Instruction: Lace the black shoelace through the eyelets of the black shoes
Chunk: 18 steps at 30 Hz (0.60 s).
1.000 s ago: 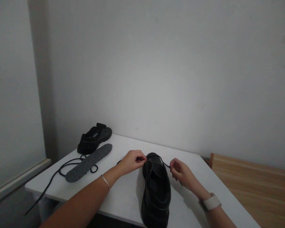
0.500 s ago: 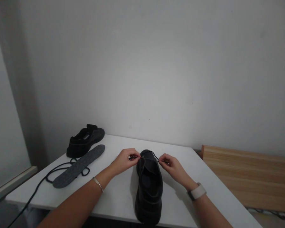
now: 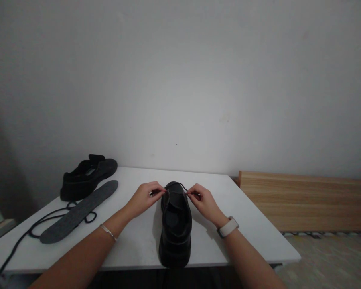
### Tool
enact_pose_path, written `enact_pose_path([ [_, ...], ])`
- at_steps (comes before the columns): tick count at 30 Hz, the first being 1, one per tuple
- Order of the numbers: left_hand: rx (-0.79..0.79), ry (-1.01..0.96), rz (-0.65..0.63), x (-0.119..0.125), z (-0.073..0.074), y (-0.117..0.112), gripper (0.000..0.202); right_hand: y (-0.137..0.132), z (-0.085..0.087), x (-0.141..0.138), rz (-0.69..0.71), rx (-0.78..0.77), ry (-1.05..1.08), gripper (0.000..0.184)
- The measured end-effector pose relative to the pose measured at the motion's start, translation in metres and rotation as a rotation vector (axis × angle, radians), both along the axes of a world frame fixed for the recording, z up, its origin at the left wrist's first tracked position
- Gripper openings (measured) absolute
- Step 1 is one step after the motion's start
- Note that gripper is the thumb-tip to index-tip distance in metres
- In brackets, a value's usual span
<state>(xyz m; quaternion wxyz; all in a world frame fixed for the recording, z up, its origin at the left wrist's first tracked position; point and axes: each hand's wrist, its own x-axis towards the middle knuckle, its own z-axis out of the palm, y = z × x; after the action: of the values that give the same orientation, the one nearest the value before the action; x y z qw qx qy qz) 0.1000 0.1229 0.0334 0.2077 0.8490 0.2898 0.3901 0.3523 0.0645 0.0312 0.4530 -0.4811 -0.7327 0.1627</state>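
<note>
A black shoe [image 3: 175, 237] stands upright on the white table, heel toward me, toe pointing at the wall. A thin black shoelace [image 3: 180, 185] arches over its front part, between the two sides of the opening. My left hand [image 3: 148, 197] pinches the lace at the shoe's left eyelet edge. On the other side, my right hand [image 3: 202, 200] pinches the lace close to the right eyelet edge. Both sets of fingertips are closed, and the lace ends inside them are mostly hidden.
At the table's left lies a second black shoe [image 3: 87, 176] with its tongue raised. A grey insole [image 3: 81, 212] rests beside it over a loose black lace [image 3: 37, 221] that hangs past the white table [image 3: 132, 253]. A wooden board [image 3: 301, 200] stands beyond the right edge.
The view has shifted, so everything appears farther left. My right hand has come nearer to the shoe's right edge, and less lace shows between them. My left hand keeps its pinch.
</note>
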Motion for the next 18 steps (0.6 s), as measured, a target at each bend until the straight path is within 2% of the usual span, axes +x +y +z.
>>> enact_pose_path([
  [4,-0.062,-0.030,0.011,0.0006,0.0006,-0.0002,0.019,-0.0016,0.0014,-0.0016,-0.014,0.066,-0.079,0.012],
  [11,-0.324,-0.158,0.009,0.0057,-0.0033,0.0004,0.023,-0.0034,0.0047,-0.0033,0.004,0.122,-0.120,0.014],
  [18,-0.347,-0.161,0.019,0.0084,-0.0078,0.0031,0.023,-0.0051,0.0041,-0.0099,-0.027,0.144,-0.155,0.012],
])
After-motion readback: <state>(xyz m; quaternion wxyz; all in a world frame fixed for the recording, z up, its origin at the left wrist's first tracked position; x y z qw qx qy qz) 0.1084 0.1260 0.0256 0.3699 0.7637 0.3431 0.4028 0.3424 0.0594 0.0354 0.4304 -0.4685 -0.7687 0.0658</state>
